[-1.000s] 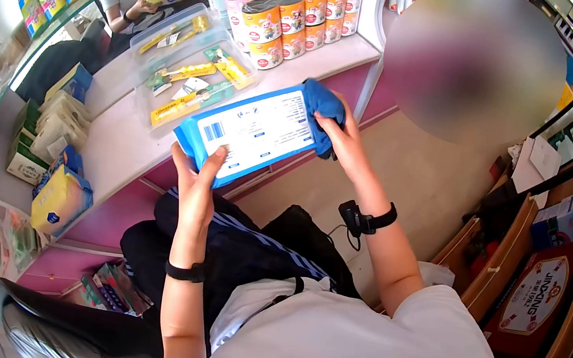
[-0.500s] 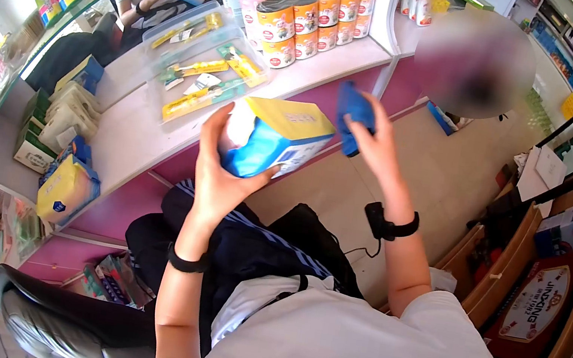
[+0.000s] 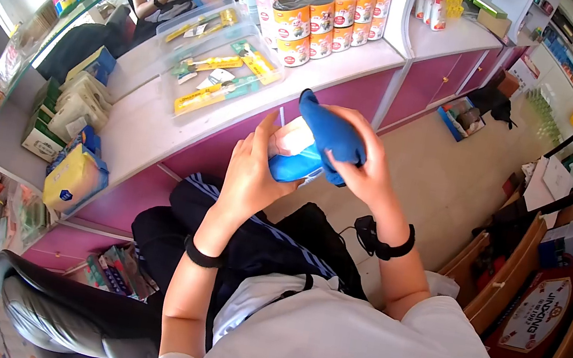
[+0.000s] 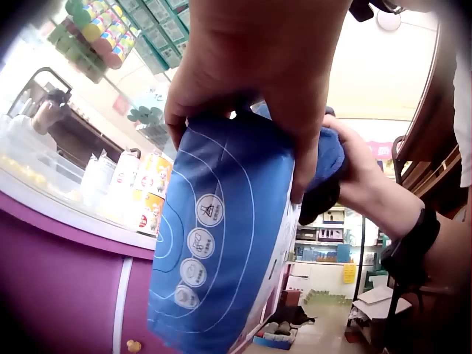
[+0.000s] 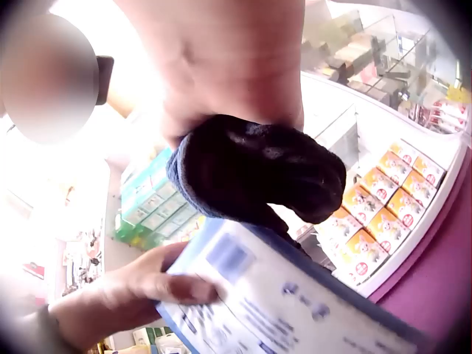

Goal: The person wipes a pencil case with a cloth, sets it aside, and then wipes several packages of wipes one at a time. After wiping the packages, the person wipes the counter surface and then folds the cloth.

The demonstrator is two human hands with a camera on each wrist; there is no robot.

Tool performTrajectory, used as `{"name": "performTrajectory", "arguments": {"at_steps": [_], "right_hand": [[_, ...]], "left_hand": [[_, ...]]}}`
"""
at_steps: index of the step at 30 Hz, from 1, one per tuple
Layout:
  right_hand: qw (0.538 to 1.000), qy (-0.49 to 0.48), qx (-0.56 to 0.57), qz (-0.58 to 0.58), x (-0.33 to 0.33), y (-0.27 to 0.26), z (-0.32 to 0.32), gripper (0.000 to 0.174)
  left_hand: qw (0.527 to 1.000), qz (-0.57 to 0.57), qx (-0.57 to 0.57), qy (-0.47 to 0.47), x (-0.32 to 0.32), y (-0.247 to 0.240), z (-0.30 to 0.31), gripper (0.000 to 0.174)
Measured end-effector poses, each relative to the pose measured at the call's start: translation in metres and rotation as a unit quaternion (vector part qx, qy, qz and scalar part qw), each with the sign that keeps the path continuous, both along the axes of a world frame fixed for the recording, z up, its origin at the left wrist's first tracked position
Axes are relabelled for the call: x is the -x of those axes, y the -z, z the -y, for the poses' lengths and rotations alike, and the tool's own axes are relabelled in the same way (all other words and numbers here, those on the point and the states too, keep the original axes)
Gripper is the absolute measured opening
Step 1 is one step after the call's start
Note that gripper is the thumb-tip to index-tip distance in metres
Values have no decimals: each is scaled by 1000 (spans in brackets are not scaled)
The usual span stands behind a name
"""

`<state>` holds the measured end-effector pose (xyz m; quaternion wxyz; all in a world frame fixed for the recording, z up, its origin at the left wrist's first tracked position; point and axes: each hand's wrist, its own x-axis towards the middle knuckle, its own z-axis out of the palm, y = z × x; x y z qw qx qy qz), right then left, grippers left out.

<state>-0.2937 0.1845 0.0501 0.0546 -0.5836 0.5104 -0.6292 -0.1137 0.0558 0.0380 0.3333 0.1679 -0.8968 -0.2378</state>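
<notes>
Above the lap in the head view, my left hand (image 3: 253, 177) grips a blue soft plastic pack (image 3: 294, 164) by one end, thumb and fingers on opposite sides. The left wrist view shows a blue face of the pack (image 4: 214, 243) with white line rings and round icons, hanging below that hand. A white printed label side (image 5: 273, 295) appears in the right wrist view. My right hand (image 3: 374, 165) holds a bunched dark blue cloth (image 3: 335, 138), its fingers curled round it. The cloth lies right at the pack and hides part of it in the head view.
A white counter (image 3: 237, 114) with pink doors bears a clear plastic bin (image 3: 224, 74) of yellow packets and stacked orange cans (image 3: 321, 25). A yellow-and-blue pack (image 3: 77, 178) stands at the counter's left end. Wooden shelving (image 3: 503, 287) is on the right, a blue box (image 3: 459, 119) on the floor.
The pack has turned from label-up and lengthwise to end-on in my left hand. My right hand took the cloth off its far end, moved apart, then brought it back against the pack.
</notes>
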Motion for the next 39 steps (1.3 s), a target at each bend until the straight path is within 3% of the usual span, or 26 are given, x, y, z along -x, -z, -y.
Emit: {"name": "performTrajectory", "arguments": {"at_steps": [3,7,11,14,21,23,24,27,28,31,33,34,36,37,39], "right_hand": [[962,9,-78,-260,-5,-22,-6,67],[942,64,-71,-322,5,7,6,55],[944,65,-58,-317,12,16,12,48],[956,73,-34,-281,12,16,10,44],[984,126,-4,-125,24,20,6,41],[989,131,-11,-63,25,25,6,41],[990,130,-6,-54,23,22,5,42],[989,143,10,-43,34,29,8,41],[988,146,11,-42,36,31,7,41],[948,294,19,118,55,37,8,40],[916,310,77,243,74,30,2,40],[917,308,76,243,73,22,-4,40],[954,284,58,78,65,3,-20,44],[954,284,57,76,58,-3,-23,44],[981,153,48,-107,33,-10,-20,50]], "left_hand": [[997,64,43,-29,-1,-3,-4,116],[994,34,103,6,4,2,-2,114],[994,60,81,31,4,0,-6,114],[995,88,3,43,6,1,-6,121],[994,-38,-73,65,9,23,11,132],[978,9,-193,78,11,39,15,129],[966,-13,-240,90,14,40,13,116],[957,2,-280,76,19,37,10,102],[957,3,-279,78,21,36,9,102],[980,-3,-199,26,24,35,8,92],[982,-10,-186,-12,22,43,14,91],[981,-21,-188,-30,21,51,18,88],[977,-35,-205,-43,21,61,24,86],[972,-49,-222,-53,23,61,24,85],[967,-53,-244,-47,28,56,21,81]]}}
